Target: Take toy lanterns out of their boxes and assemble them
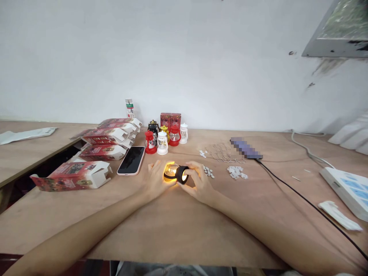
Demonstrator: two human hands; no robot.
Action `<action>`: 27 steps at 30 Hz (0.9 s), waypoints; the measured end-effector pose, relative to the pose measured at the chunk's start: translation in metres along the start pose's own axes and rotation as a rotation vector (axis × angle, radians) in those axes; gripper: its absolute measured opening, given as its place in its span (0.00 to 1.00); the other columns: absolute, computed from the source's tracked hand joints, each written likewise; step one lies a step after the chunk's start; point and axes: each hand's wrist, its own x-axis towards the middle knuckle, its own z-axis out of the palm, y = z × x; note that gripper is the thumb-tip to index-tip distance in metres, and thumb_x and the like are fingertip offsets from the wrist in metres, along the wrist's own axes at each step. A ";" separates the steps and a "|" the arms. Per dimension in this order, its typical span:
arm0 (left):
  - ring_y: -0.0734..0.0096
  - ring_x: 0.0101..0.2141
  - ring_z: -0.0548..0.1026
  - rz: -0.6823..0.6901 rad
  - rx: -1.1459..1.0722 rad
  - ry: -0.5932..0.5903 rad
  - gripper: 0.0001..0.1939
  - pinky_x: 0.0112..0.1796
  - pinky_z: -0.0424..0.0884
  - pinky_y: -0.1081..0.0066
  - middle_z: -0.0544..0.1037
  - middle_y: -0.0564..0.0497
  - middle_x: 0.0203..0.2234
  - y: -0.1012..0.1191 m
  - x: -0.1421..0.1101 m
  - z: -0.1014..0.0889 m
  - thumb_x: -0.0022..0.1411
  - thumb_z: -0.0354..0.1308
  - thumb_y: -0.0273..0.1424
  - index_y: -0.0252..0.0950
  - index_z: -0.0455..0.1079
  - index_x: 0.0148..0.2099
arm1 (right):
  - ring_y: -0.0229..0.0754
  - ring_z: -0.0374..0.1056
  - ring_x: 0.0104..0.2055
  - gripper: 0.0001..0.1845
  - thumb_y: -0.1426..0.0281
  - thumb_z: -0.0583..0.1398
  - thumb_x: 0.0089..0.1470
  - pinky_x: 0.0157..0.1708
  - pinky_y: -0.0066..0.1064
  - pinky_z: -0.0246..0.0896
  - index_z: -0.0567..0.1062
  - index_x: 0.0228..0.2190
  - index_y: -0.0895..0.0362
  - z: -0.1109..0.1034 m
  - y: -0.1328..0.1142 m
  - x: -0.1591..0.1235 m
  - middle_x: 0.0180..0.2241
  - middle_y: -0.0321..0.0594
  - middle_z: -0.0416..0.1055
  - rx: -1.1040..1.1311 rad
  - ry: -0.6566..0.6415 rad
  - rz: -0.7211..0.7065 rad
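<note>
A small black lantern (181,174) with a clear globe lies on its side between my hands, glowing warm yellow. My left hand (156,177) is closed round the globe end. The fingers of my right hand (199,182) grip the black base from the other side. Just beyond stand several finished-looking mini lanterns: red (150,142), white (162,143), black (153,128) and gold (165,131). Right of my hands lie small round button-like discs (208,172), white plastic pieces (237,172) and bent wire handles (225,152).
Red printed cartons (74,175) are piled at the left, near a pink-edged phone (131,161). Two small red boxes (170,120) and a bottle (129,108) stand by the wall. At right are another phone (246,148) with a black cable (301,196), and a white box (346,191).
</note>
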 end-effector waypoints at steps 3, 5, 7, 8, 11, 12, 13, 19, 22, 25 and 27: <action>0.58 0.43 0.70 0.004 -0.029 -0.028 0.21 0.42 0.59 0.60 0.75 0.49 0.41 -0.001 0.001 0.000 0.49 0.63 0.34 0.39 0.64 0.46 | 0.46 0.65 0.46 0.12 0.70 0.59 0.51 0.43 0.39 0.66 0.64 0.38 0.56 0.000 -0.001 0.001 0.42 0.49 0.63 0.009 -0.014 0.007; 0.58 0.45 0.70 0.032 -0.070 -0.042 0.22 0.44 0.61 0.59 0.74 0.48 0.42 -0.002 0.001 0.000 0.49 0.62 0.33 0.39 0.63 0.47 | 0.46 0.64 0.47 0.12 0.69 0.59 0.51 0.43 0.39 0.66 0.63 0.38 0.56 -0.002 -0.002 0.002 0.42 0.49 0.63 0.017 -0.036 0.014; 0.58 0.46 0.70 0.070 -0.125 -0.045 0.23 0.45 0.62 0.58 0.73 0.47 0.44 -0.005 0.000 0.000 0.50 0.61 0.32 0.38 0.61 0.49 | 0.46 0.65 0.46 0.13 0.69 0.59 0.51 0.42 0.39 0.66 0.62 0.38 0.56 -0.003 -0.002 0.003 0.42 0.50 0.62 0.025 -0.040 0.019; 0.58 0.46 0.69 0.085 -0.155 -0.044 0.23 0.46 0.63 0.58 0.73 0.47 0.45 -0.006 0.000 0.000 0.50 0.60 0.32 0.38 0.61 0.49 | 0.46 0.65 0.45 0.14 0.68 0.59 0.51 0.41 0.39 0.66 0.61 0.38 0.56 -0.004 -0.002 0.003 0.42 0.50 0.62 0.033 -0.032 0.020; 0.59 0.47 0.70 0.101 -0.232 -0.035 0.23 0.46 0.65 0.60 0.72 0.46 0.46 -0.009 -0.001 0.001 0.51 0.58 0.30 0.38 0.60 0.49 | 0.46 0.64 0.46 0.16 0.68 0.59 0.51 0.42 0.40 0.66 0.60 0.41 0.56 -0.006 -0.002 0.003 0.43 0.50 0.62 0.079 -0.005 0.013; 0.60 0.47 0.70 0.102 -0.248 -0.033 0.22 0.46 0.65 0.60 0.72 0.46 0.46 -0.009 -0.001 0.001 0.51 0.58 0.30 0.38 0.59 0.49 | 0.46 0.64 0.46 0.16 0.68 0.58 0.52 0.43 0.41 0.65 0.60 0.42 0.56 -0.006 -0.002 0.003 0.43 0.50 0.61 0.091 -0.007 0.011; 0.60 0.47 0.70 0.102 -0.257 -0.032 0.22 0.46 0.65 0.60 0.72 0.46 0.46 -0.009 -0.001 0.001 0.50 0.57 0.29 0.38 0.59 0.49 | 0.46 0.63 0.47 0.16 0.69 0.57 0.52 0.44 0.41 0.65 0.60 0.43 0.56 -0.007 -0.002 0.004 0.44 0.50 0.61 0.097 -0.016 0.011; 0.59 0.46 0.71 0.101 -0.227 -0.035 0.23 0.46 0.66 0.60 0.73 0.46 0.44 -0.006 -0.001 0.001 0.47 0.58 0.27 0.37 0.60 0.48 | 0.48 0.61 0.50 0.18 0.67 0.57 0.52 0.47 0.42 0.62 0.61 0.44 0.56 -0.007 -0.003 0.002 0.46 0.51 0.61 0.117 -0.087 0.005; 0.59 0.47 0.71 0.109 -0.226 -0.036 0.23 0.47 0.66 0.59 0.72 0.46 0.45 -0.007 -0.001 0.002 0.49 0.59 0.29 0.37 0.60 0.49 | 0.47 0.61 0.50 0.17 0.67 0.56 0.54 0.47 0.43 0.62 0.60 0.45 0.56 -0.007 -0.003 0.001 0.45 0.50 0.62 0.141 -0.063 0.044; 0.59 0.49 0.69 0.126 -0.231 -0.024 0.25 0.48 0.66 0.59 0.70 0.45 0.48 -0.010 -0.003 0.002 0.51 0.57 0.30 0.37 0.57 0.52 | 0.46 0.63 0.48 0.13 0.70 0.52 0.56 0.45 0.41 0.62 0.61 0.45 0.56 -0.006 0.008 0.001 0.44 0.49 0.64 0.082 0.022 0.155; 0.60 0.50 0.68 0.166 -0.229 -0.025 0.27 0.50 0.65 0.59 0.68 0.44 0.50 -0.010 -0.004 0.001 0.52 0.56 0.30 0.38 0.54 0.55 | 0.46 0.64 0.46 0.10 0.71 0.50 0.57 0.44 0.40 0.62 0.62 0.42 0.57 -0.007 0.026 0.003 0.42 0.49 0.66 -0.027 0.047 0.236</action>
